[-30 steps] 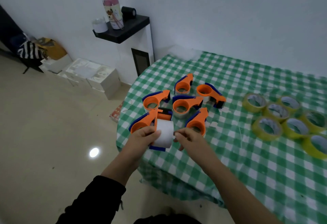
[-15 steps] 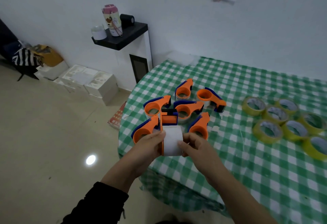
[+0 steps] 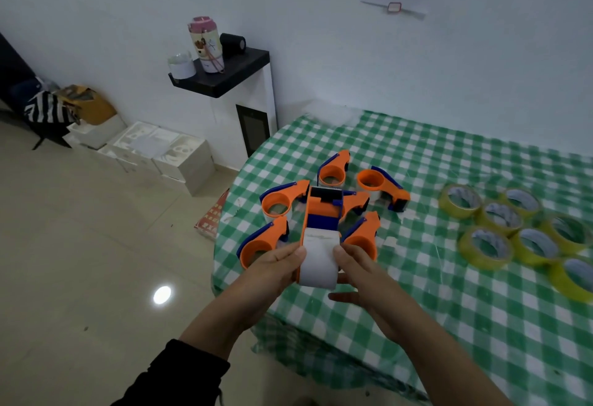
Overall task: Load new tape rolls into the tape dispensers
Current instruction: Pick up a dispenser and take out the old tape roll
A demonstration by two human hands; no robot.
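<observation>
Over the green-checked desk (image 3: 433, 303) by a white wall (image 3: 321, 52), our left hand (image 3: 272, 272) and right hand (image 3: 364, 274) curled fingers (image 3: 296, 252) around an orange-and-blue plastic tape dispenser (image 3: 322, 209).

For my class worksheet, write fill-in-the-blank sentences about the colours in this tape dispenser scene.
1. The tablecloth is checked in white and ____.
2. The loose tape rolls lying on it are ____.
3. The roll in the dispenser held by the left hand and right hand is ____.
Missing words: green; yellow; white.
</observation>
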